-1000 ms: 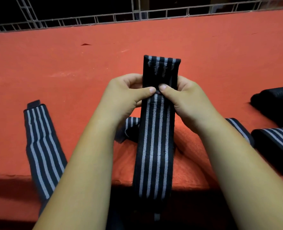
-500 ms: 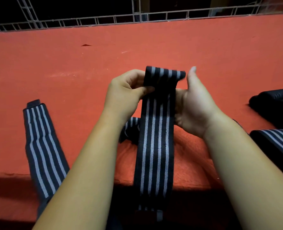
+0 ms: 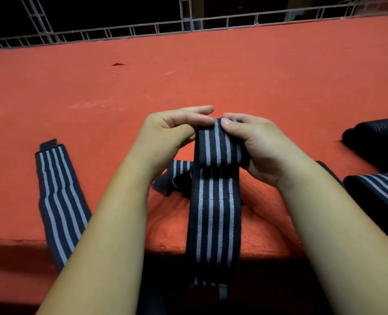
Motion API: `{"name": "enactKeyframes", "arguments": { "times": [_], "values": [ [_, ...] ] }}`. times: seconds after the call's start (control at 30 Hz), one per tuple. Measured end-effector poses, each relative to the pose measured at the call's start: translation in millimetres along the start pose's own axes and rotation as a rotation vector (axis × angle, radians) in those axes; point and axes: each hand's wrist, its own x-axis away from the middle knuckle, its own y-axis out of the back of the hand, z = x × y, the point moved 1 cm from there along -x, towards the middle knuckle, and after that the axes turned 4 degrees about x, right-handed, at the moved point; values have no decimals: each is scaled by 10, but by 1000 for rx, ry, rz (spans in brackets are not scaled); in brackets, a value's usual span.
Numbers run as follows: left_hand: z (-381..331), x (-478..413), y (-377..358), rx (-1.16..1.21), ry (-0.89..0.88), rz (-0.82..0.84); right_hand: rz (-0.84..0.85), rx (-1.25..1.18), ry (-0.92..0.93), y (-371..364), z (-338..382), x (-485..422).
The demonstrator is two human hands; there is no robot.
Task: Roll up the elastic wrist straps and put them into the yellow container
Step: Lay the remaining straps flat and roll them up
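A black wrist strap with grey stripes (image 3: 213, 214) runs from my hands down over the front edge of the red surface. Its top end is turned over into a short roll (image 3: 218, 146). My right hand (image 3: 259, 151) grips that roll from the right, thumb on top. My left hand (image 3: 168, 135) pinches the roll's upper left corner with its fingertips. A second striped strap (image 3: 59, 201) lies flat at the left and hangs over the edge. A third strap (image 3: 177, 176) lies crumpled under my forearms. The yellow container is not in view.
The red cloth-covered surface (image 3: 211, 76) stretches far back to a metal railing (image 3: 188, 26). At the right edge sit a striped rolled strap (image 3: 379, 196) and a dark bundle (image 3: 377, 142) behind it.
The strap's top end, upright a second ago, has been folded down toward me into a roll. My right hand went from open beside it to gripping the roll; both hands sank lower.
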Motion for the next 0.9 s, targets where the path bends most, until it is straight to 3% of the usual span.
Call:
{"name": "enactKeyframes", "arguments": {
  "times": [0.13,0.27,0.37,0.6,0.73,0.9],
  "values": [
    [-82,57,-150,112,216,-59,-134,132,117,1,8,-38],
    [-95,148,-356,17,328,5,-184,197,232,16,58,-22],
    [-190,204,-501,-193,246,-18,-200,253,282,-27,87,10],
    [-111,176,-550,-201,140,-84,-266,110,265,16,106,20],
    [-12,128,-506,-103,77,-164,-201,74,205,-22,74,53],
    [-26,54,-462,58,131,-220,-86,354,149,-41,30,100]
  ]
}}
